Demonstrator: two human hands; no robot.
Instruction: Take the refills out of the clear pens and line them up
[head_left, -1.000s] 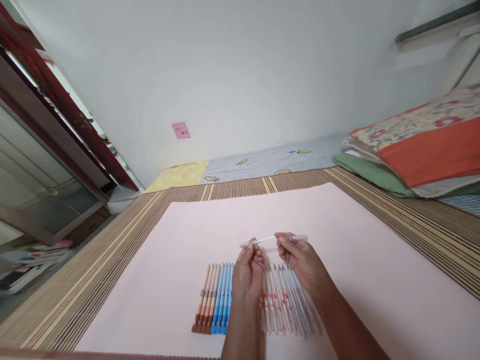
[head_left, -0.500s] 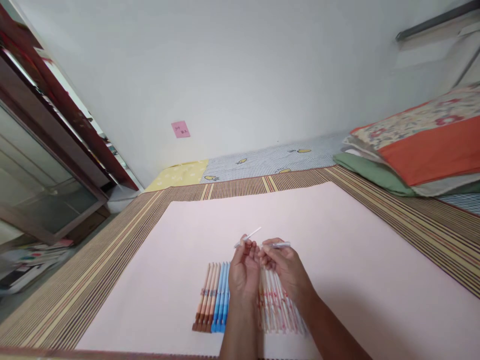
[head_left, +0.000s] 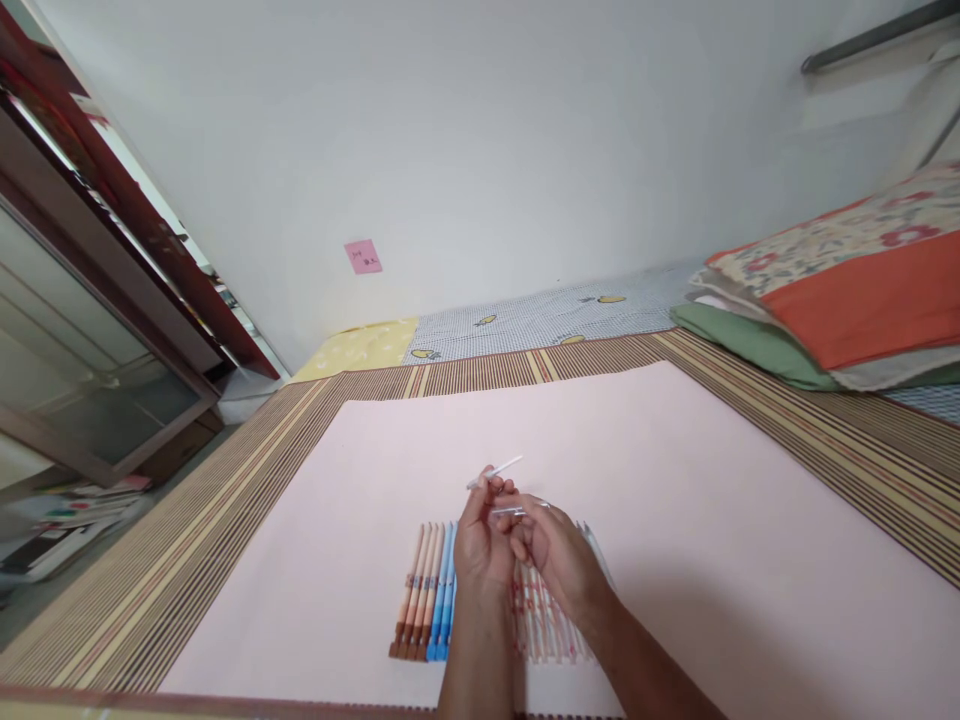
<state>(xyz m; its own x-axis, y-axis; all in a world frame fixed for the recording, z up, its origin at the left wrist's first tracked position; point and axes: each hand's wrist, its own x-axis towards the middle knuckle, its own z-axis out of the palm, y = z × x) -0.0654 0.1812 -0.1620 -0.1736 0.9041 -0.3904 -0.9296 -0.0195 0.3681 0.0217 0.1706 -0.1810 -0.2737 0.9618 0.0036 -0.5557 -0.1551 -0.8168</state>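
My left hand (head_left: pixel 484 540) is closed, palm up, over the middle of a row of pens. Its fingers hold a slim white piece, like a pen part (head_left: pixel 506 466), whose thin end points up to the right. My right hand (head_left: pixel 559 555) meets it from the right, fingers closed on a clear pen barrel (head_left: pixel 514 511) lying crosswise between the two hands. Below the hands, peach-and-brown pens (head_left: pixel 415 600) and blue pens (head_left: pixel 442 605) lie side by side at left. Clear pens with pink and red prints (head_left: pixel 544 620) lie at right, partly hidden by my hands and forearms.
A pale pink sheet (head_left: pixel 360 470) lies under the pens on a striped mat (head_left: pixel 247 520). Folded bedding (head_left: pixel 862 300) is piled at the right. A pink note (head_left: pixel 364 256) sticks to the white wall. A glass-paned door (head_left: pixel 75 350) stands at left.
My right hand has moved left against my left hand. The clear pen barrel, which pointed out to the right, now lies between both hands. My left hand has hardly moved.
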